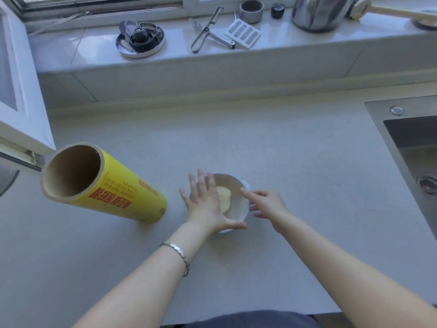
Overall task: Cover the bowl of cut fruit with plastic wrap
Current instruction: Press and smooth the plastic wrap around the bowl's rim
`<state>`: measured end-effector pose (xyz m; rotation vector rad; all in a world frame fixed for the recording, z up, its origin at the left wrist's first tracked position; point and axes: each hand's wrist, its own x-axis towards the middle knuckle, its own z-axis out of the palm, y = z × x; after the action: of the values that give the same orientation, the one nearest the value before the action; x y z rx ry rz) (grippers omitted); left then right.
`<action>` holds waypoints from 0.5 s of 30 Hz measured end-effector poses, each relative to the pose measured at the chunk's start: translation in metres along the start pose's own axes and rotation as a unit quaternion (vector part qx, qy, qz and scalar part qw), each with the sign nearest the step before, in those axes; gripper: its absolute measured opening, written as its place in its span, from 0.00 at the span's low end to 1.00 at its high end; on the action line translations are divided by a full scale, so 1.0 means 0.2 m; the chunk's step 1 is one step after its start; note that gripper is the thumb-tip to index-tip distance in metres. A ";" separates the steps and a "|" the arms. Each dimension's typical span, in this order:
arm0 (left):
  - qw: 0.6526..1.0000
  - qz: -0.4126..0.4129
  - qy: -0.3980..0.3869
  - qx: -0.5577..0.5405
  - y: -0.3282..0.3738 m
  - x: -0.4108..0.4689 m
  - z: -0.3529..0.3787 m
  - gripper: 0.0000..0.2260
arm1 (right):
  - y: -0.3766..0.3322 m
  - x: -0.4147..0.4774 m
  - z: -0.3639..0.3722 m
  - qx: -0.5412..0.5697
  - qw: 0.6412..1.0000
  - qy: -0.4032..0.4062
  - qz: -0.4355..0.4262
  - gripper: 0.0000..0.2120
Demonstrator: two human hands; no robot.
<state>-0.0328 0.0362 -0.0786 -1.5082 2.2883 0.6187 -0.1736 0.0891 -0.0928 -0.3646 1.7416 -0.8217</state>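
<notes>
We see the small white bowl (233, 183) sitting on the grey counter (295, 185), and we take it as our landmark. Inside it lies a pale yellow piece of cut fruit (224, 197), and a thin clear film of plastic wrap (246, 185) shows crinkled at the bowl's right rim. The left hand (204, 204) lies flat over the bowl's left side, fingers spread and open, thumb reaching along the near rim; a silver bracelet (179, 254) circles that wrist. The right hand (264, 203) rests at the bowl's right edge, fingers loosely extended and touching the rim and film, gripping nothing that we can make out. Left of the bowl stands the yellow roll of wrap (123, 192), tilted in this wide view. Far right of the bowl is the steel sink (411, 138); beyond it, on the sill, lies a peeler (205, 29).
</notes>
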 end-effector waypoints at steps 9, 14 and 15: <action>0.988 0.108 -0.034 0.108 -0.06 0.04 -0.01 0.66 | -0.06 -0.01 0.03 -0.075 0.980 0.144 -0.114 0.09; 0.990 0.099 -0.036 0.098 -0.05 0.05 -0.02 0.65 | -0.04 0.03 0.02 0.018 0.991 0.118 -0.064 0.10; 0.990 0.098 -0.036 0.098 -0.05 0.05 -0.02 0.65 | -0.03 0.04 0.03 0.022 0.991 0.124 -0.054 0.09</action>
<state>-0.0267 0.0230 -0.0814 -1.1618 2.3807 0.4729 -0.1713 0.0784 -0.0958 -0.3400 1.9433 -1.0181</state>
